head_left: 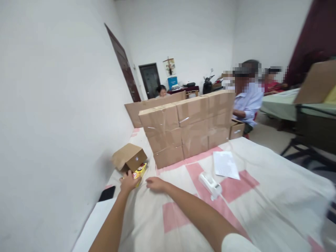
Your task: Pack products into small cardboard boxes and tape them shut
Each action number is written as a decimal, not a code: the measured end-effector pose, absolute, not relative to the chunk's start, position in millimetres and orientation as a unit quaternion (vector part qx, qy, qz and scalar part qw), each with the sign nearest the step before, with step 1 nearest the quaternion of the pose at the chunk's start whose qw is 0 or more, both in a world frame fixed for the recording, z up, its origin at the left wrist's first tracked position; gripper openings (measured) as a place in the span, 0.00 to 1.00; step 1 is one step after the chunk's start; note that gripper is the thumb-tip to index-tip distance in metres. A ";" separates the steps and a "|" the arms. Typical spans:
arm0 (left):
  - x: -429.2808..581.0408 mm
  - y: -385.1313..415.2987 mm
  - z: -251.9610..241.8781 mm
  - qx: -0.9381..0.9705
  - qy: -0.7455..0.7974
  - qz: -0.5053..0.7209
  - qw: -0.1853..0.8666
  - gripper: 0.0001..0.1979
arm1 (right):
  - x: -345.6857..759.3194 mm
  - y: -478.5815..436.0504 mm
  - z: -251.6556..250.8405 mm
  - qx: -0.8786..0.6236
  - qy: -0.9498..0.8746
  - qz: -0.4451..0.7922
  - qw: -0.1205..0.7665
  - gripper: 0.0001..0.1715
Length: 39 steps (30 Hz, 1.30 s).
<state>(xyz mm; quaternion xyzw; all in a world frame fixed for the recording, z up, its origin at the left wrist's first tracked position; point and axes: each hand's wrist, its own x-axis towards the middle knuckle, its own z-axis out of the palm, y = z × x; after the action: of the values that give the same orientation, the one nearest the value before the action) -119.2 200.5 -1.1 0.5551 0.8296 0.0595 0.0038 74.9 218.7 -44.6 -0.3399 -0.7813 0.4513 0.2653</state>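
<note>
Near the wall, on the pink-and-white checked cloth desk (pixel 236 189), my left hand (pixel 129 182) has its fingers closed on a small yellow printed carton (pixel 140 170), just beside an open brown cardboard box (pixel 130 157). Beside it my right hand (pixel 156 184) lies flat, fingers loose, holding nothing; a white tape dispenser (pixel 210 185) sits nearby.

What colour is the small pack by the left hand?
Yellow; the pack shows best in the head view.

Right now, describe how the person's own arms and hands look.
The left hand and right hand are bare: no gloves, rings or watch visible. Forearms are uncovered; a white short sleeve shows on the right upper arm.
</note>
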 end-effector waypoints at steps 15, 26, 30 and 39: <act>14.3 -10.3 -29.9 0.788 0.590 0.143 0.103 0.40 | 303.7 70.6 -5.5 -0.440 -0.820 0.270 0.247 0.09; 23.0 -14.8 -29.4 0.836 0.496 0.201 0.118 0.44 | 350.3 66.9 -39.5 -0.377 -0.859 -0.028 0.345 0.48; 25.4 -21.9 -23.1 0.869 0.429 0.193 0.154 0.37 | 337.7 73.3 -43.3 -0.323 -0.896 -0.125 0.278 0.59; 23.5 -24.9 -18.3 0.883 0.400 0.151 0.194 0.38 | 317.8 111.0 -9.1 -0.387 -0.881 -0.036 0.268 0.50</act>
<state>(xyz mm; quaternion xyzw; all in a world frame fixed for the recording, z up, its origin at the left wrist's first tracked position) 23.5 -24.9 -18.3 0.8832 0.3996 0.1509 0.1938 317.8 111.0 -9.1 -0.3873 -0.8813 -0.0363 0.2684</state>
